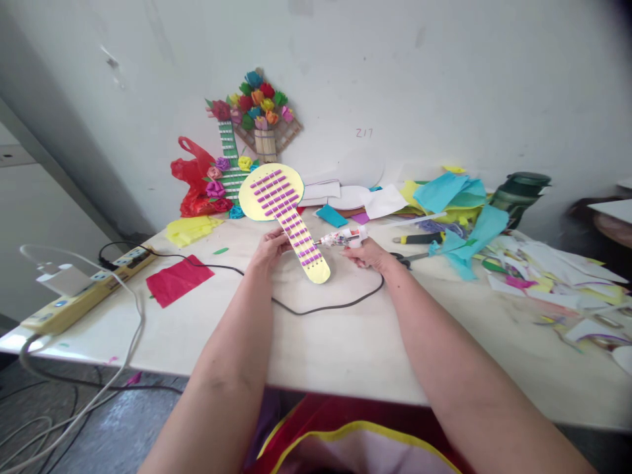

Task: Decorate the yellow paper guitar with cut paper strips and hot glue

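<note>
In my left hand (273, 248) is a pale yellow paper guitar shape (316, 271), tilted with its round end up and away from me. Rows of purple strips with white lines run along its face. My fingers grip it from behind the neck and are partly hidden. My right hand (366, 253) is closed around a white, patterned hot glue gun (345, 236). Its nozzle points left and meets the edge of the guitar's neck, or hovers just by it; I cannot tell which. A black cord (326, 308) loops below both hands.
A yellow power strip (83, 293) with a white charger lies left, near red crepe paper (180, 280). Paper flower crafts (257, 108) and a red plastic bag (195, 174) stand by the wall. To the right are scissors (407, 258), blue paper (469, 247), scraps (553, 270) and a dark bottle (521, 197).
</note>
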`<state>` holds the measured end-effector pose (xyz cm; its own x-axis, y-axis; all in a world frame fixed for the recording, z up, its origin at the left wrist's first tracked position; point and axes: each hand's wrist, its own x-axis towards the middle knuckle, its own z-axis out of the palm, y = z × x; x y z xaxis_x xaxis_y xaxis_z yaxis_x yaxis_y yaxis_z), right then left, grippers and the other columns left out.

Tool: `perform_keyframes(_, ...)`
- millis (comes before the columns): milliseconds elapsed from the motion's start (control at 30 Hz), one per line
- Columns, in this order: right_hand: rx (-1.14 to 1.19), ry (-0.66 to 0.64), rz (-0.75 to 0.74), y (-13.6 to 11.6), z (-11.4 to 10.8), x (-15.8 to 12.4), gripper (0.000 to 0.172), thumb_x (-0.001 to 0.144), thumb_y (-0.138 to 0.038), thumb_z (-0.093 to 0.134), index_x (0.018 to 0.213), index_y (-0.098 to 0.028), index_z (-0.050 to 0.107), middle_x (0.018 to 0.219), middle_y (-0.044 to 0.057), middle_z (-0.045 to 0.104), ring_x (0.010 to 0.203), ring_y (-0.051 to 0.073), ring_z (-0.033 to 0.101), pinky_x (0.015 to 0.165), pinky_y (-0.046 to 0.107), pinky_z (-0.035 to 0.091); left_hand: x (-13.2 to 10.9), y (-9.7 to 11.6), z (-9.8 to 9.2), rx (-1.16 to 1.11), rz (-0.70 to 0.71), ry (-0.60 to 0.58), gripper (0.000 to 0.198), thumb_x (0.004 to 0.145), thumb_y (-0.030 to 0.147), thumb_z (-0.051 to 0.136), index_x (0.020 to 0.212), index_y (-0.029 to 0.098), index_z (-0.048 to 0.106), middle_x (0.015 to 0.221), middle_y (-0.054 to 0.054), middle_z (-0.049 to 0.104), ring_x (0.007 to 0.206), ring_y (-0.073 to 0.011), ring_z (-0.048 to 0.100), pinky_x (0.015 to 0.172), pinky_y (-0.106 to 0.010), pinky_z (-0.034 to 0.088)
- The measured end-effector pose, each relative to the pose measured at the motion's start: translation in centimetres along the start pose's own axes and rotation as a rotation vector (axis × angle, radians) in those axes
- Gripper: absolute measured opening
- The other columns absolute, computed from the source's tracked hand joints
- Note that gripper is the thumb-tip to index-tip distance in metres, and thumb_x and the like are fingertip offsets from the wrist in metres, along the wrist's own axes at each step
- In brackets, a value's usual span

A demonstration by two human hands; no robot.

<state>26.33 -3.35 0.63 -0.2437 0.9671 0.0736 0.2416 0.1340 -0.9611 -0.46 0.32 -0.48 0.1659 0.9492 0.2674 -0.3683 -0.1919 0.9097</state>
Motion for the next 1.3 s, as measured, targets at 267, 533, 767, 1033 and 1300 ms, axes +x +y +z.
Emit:
perform_keyframes(267, -0.001, -0.007, -0.011, 0.20, -0.05, 0.03, 0.031, 0.057, -0.035, 0.073, 0.053, -0.015, 0.050, 0.038, -0.004, 0.047, 0.029, 0.005, 0.036, 0.030, 0.019, 0.027, -0.05, 0.06, 0.08, -0.003, -0.001, -0.015, 0.039, 0.064, 0.022, 0.070, 0.101, 0.011, 0.064, 0.092, -0.010, 0.069, 0.078, -0.0213, 0.066, 0.074, -0.036, 0.052)
perform_keyframes(533, -0.002, 0.005, -0.001, 0.19, -0.01, 0.09, 0.031, 0.055, -0.036, 0.074, 0.054, -0.015, 0.050, 0.038, -0.004, 0.047, 0.028, 0.004, 0.035, 0.030, 0.019, 0.027, -0.18, 0.23, 0.32, -0.001, -0.023, -0.010, 0.038, 0.062, 0.021, 0.070, 0.099, 0.011, 0.064, 0.090, -0.009, 0.070, 0.075, -0.0204, 0.066, 0.069, -0.033, 0.053)
perform_keyframes(767, -0.004, 0.015, 0.023, 0.10, 0.02, 0.10, 0.029, 0.056, -0.034, 0.073, 0.054, -0.015, 0.050, 0.038, -0.004, 0.047, 0.029, 0.004, 0.035, 0.029, 0.018, 0.026, -0.22, 0.23, 0.40, 0.006, -0.027, -0.047, 0.039, 0.064, 0.022, 0.070, 0.101, 0.011, 0.064, 0.093, -0.010, 0.069, 0.082, -0.0230, 0.066, 0.073, -0.035, 0.053)
perform_keyframes(1033, -0.004, 0.024, 0.031, 0.05, 0.07, 0.12, 0.028, 0.057, -0.033, 0.071, 0.053, -0.015, 0.050, 0.038, -0.004, 0.047, 0.029, 0.004, 0.036, 0.029, 0.018, 0.027, -0.19, 0.14, 0.36, 0.009, -0.025, -0.049, 0.039, 0.063, 0.023, 0.071, 0.100, 0.012, 0.064, 0.094, -0.010, 0.069, 0.082, -0.0231, 0.066, 0.072, -0.034, 0.053)
perform_keyframes(1300, 0.027, 0.016, 0.012, -0.15, 0.09, -0.09, 0.031, 0.056, -0.035, 0.073, 0.054, -0.015, 0.050, 0.038, -0.005, 0.047, 0.029, 0.004, 0.035, 0.030, 0.019, 0.027, -0.07, 0.09, 0.16, -0.002, 0.026, 0.018, 0.038, 0.063, 0.021, 0.070, 0.100, 0.013, 0.065, 0.091, -0.009, 0.069, 0.081, -0.0216, 0.066, 0.077, -0.037, 0.052)
